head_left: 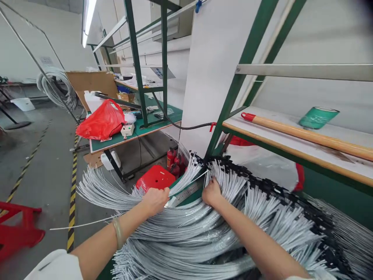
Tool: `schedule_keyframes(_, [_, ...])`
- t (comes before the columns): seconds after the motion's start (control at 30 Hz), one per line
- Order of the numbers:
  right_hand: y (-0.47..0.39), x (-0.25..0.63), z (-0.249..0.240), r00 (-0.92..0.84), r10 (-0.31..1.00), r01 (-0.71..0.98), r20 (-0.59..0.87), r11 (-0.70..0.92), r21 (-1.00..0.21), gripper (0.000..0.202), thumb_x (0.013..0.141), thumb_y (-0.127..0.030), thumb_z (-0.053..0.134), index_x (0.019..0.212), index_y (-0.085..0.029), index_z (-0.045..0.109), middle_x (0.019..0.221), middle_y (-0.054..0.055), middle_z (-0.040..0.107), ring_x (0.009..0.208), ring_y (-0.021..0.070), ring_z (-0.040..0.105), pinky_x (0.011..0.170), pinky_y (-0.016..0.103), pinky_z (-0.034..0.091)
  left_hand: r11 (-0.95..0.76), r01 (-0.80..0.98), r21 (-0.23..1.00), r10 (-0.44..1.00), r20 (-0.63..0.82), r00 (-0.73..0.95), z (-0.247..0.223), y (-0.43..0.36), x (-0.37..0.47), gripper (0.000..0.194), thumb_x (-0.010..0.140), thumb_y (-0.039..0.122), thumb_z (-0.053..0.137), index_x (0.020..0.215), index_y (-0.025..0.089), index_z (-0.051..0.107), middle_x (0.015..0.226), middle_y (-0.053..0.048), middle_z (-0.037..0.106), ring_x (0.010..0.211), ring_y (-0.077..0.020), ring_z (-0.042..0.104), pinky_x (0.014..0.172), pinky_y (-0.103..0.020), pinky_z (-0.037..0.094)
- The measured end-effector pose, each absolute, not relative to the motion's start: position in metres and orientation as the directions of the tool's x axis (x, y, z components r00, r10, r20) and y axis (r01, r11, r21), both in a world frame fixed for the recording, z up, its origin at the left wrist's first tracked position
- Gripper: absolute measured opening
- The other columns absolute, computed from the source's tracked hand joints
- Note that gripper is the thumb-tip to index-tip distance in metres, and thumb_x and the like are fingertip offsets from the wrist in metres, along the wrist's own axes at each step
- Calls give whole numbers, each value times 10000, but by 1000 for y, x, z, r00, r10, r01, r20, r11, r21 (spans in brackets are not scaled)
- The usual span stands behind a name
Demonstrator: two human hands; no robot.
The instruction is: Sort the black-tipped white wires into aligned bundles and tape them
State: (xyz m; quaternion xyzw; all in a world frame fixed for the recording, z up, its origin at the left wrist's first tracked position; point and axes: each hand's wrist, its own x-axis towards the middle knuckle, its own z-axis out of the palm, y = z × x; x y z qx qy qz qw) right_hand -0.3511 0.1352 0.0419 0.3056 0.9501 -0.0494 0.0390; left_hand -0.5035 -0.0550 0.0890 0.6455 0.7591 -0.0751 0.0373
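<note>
Long bundles of thin grey-white cables (175, 229) curve across the green bench in front of me, with black connectors (271, 190) along their far right ends. My left hand (155, 200) is closed in a pinch on a single white cable (189, 181), whose other end trails left past my wrist. Just to the right, my right hand (212, 192) is curled at the connector-side bundle (224, 177), gripping cables; its fingertips are partly hidden among them. A steel ruler (189, 191) lies on the bench between my hands.
A wooden-handled pole (309, 134) and a green tape roll (319, 117) lie on the right shelf. Behind are a red stool (155, 177), fire extinguishers (171, 157) and a bench with a red bag (101, 120). Another red stool (20, 229) stands left.
</note>
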Motion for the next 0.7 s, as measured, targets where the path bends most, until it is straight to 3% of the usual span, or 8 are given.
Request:
schedule_keyframes(0.1, [130, -339, 53, -811, 563, 555, -157, 826, 94, 197, 653, -117, 533, 576, -209, 690, 734, 103, 694, 966, 305, 524, 997, 491, 67, 131, 990, -44, 977, -167, -136, 71, -54, -504, 240, 854, 272, 340, 919, 97, 492, 705, -156, 634, 682, -291, 634, 559, -365, 457])
schedule_keyframes(0.23, [121, -330, 67, -823, 536, 504, -190, 842, 193, 237, 710, -145, 483, 667, -165, 715, 802, 144, 690, 956, 318, 513, 974, 487, 102, 77, 997, -23, 985, -153, -80, 55, -40, -499, 247, 860, 275, 338, 926, 92, 491, 727, -154, 631, 675, -286, 634, 553, -363, 453])
schedule_keyframes(0.47, [109, -314, 82, -823, 540, 509, -177, 839, 194, 286, 761, -134, 421, 743, -115, 706, 828, 202, 656, 922, 311, 501, 948, 473, 96, 30, 1000, 6, 994, -101, -29, 37, -7, -477, 301, 883, 281, 276, 982, 72, 468, 773, -178, 628, 710, -274, 635, 550, -347, 454])
schedule_keyframes(0.7, [106, -305, 83, -795, 576, 523, -191, 810, 266, 305, 798, -164, 391, 790, -92, 687, 862, 165, 654, 919, 282, 499, 928, 442, 156, -4, 1000, 11, 993, -119, 5, 25, 3, -471, 278, 869, 266, 334, 978, 58, 484, 755, -175, 640, 705, -278, 643, 545, -346, 466])
